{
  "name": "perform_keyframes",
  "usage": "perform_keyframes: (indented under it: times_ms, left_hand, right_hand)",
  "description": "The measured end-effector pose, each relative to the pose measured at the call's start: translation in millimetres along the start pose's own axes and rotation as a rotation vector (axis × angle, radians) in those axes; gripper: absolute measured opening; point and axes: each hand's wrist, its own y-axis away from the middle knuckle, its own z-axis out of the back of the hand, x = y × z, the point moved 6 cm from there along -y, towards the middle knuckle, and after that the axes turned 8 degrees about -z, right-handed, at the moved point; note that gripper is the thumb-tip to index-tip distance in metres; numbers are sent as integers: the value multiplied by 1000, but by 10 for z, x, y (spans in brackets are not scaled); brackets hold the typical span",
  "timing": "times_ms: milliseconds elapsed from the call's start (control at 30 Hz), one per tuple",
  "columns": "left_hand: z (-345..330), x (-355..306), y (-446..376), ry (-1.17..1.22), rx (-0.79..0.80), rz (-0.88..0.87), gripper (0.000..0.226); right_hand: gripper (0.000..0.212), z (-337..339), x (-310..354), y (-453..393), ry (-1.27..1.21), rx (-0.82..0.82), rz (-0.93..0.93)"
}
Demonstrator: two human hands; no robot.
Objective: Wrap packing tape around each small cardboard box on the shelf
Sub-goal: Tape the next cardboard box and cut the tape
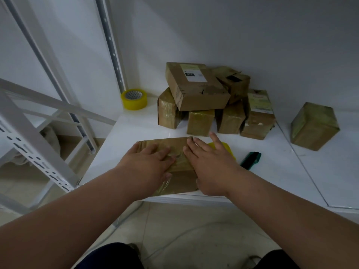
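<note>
Box: we see the cardboard box lying flat at the front edge of the white shelf.
Left hand: fingers spread flat, pressing its top.
Right hand: fingers straight, pressing beside it.
Tape roll: well apart, back left.

A storeroom or packing area is showing here: white slotted metal shelving uprights are standing against bare white walls, a pile of taped cardboard parcels is sitting on a white shelf, and a yellow tape roll is lying nearby.
</note>
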Motion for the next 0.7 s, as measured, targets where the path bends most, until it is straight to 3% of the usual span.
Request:
perform_keyframes:
  times_ms: [133, 233, 267, 333, 367, 433, 567, 700]
  left_hand:
    - [29, -93, -10, 29, -6, -3, 64]
    - [45, -80, 17, 204, -93, 34, 69]
    - [78, -62, 17, 251, -138, 61, 71]
    - [157, -33, -22, 275, -204, 111, 82]
    - [188, -26, -68, 263, -213, 122, 90]
    - [232, -24, -198, 230, -177, 122, 108]
    - [273, -43, -477, 158, -22, 24, 128]
    - [289, -63, -570, 193, 82, -58, 134]
  right_hand:
    - [101, -11, -169, 7, -212, 51, -61]
    - [108, -87, -589, 6, -410, 126, -309]
    - [102, -150, -711, 16, -476, 188, -389]
    - [68, -292, -834, 33, -696, 292, -465]
    - [48, -341, -843, 46, -804, 311, -472]
    - [33, -378, -835, 65, -923, 302, -450]
    - [38, -246, -784, 60, -1089, 232, -359]
    - [45, 46, -760, 35, -1143, 147, -257]
